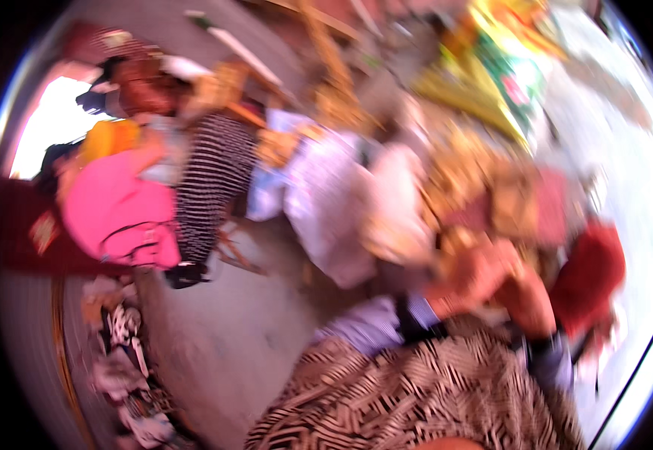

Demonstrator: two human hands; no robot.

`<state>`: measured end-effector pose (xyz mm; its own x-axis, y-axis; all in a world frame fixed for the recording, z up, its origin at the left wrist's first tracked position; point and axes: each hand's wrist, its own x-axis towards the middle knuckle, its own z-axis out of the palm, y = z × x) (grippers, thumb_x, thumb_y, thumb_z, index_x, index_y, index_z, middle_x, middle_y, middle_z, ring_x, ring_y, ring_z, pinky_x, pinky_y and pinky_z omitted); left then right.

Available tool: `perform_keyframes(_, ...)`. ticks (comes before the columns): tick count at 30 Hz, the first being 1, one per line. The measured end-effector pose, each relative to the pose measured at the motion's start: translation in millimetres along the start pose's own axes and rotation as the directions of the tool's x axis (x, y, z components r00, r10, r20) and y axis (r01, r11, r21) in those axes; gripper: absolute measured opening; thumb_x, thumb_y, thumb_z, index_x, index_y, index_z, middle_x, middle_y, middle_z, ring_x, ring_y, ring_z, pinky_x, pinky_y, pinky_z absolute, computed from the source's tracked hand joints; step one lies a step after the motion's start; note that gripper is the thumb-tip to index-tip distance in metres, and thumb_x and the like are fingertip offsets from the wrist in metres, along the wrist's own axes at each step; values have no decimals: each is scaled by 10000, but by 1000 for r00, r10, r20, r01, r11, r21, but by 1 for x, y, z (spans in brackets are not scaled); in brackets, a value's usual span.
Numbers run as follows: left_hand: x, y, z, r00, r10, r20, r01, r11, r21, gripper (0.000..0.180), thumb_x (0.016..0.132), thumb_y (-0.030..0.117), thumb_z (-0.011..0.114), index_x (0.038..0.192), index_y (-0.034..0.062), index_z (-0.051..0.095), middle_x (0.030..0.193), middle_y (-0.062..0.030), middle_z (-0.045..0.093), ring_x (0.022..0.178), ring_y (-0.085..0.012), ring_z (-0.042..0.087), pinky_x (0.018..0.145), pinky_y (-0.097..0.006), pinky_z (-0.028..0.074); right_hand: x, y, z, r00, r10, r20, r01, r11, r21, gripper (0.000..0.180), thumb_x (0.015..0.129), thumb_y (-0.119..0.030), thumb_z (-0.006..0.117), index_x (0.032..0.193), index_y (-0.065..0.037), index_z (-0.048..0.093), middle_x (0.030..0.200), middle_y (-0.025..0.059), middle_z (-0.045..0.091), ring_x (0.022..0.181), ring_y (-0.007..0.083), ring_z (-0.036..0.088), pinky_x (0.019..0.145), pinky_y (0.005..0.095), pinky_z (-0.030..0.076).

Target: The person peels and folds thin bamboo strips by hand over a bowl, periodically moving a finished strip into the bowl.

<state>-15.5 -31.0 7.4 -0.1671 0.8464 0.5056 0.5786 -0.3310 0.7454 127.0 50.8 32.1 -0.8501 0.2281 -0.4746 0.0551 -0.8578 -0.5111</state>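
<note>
My left hand (463, 276) and my right hand (523, 289) come together just above my patterned garment (409, 397), right of the middle. Motion blurs the fingers of both, so I cannot tell whether they hold anything. Beyond them spreads a heap of tan and brown pieces (461, 169), too smeared to name. A dusty-red piece (554, 206) and a brown piece (514, 202) lie close past my hands. To the right of my right hand is a dark red rounded thing (589, 277).
People sit to the left, one in pink clothing (120, 202), another in striped black-and-white cloth (210, 176), another in pale lilac (326, 195). A yellow and green sack (484, 75) stands at the far right. Scraps (128, 367) line the left wall, and wooden bars (326, 52) rise at the back.
</note>
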Motion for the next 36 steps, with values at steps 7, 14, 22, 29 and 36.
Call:
perform_keyframes(7,1,16,-10,946,-296,130,310,946,-100,351,818,68,616,1142,-49,549,1140,-200,568,1077,-349,569,921,-388,461,26,11,-23,940,-338,-43,297,875,-382,149,904,-133,591,972,-34,679,1000,-7,609,931,101,555,844,273,441)
perform_keyframes(14,8,4,12,910,-412,-52,415,904,104,147,897,144,573,919,-1,579,794,-129,599,706,-271,599,639,-340,473,20,6,-10,593,-805,10,449,320,-835,89,806,31,645,889,34,679,1068,39,523,897,114,557,775,234,470)
perform_keyframes(22,-37,0,-18,780,-599,184,625,762,-168,169,952,138,545,978,-11,621,724,-47,553,683,-100,521,610,-280,448,16,-3,-36,718,-695,44,415,376,-829,259,803,-41,701,1056,-10,656,1193,43,542,1053,138,530,897,270,435)
perform_keyframes(29,-22,5,-25,962,-266,59,206,853,480,114,797,68,649,908,58,631,756,-68,556,673,-298,586,575,-360,460,11,-31,-24,718,-560,413,245,-353,-903,481,707,-133,741,1165,-80,603,1179,98,589,1061,274,560,898,392,420)
perform_keyframes(36,-3,2,-21,993,-44,108,-19,853,522,159,735,34,649,886,78,620,730,-61,512,624,-264,567,542,-369,438,11,-41,-6,842,-442,308,312,-66,-948,462,705,-27,710,1154,-43,602,1067,115,639,953,216,634,825,334,477)
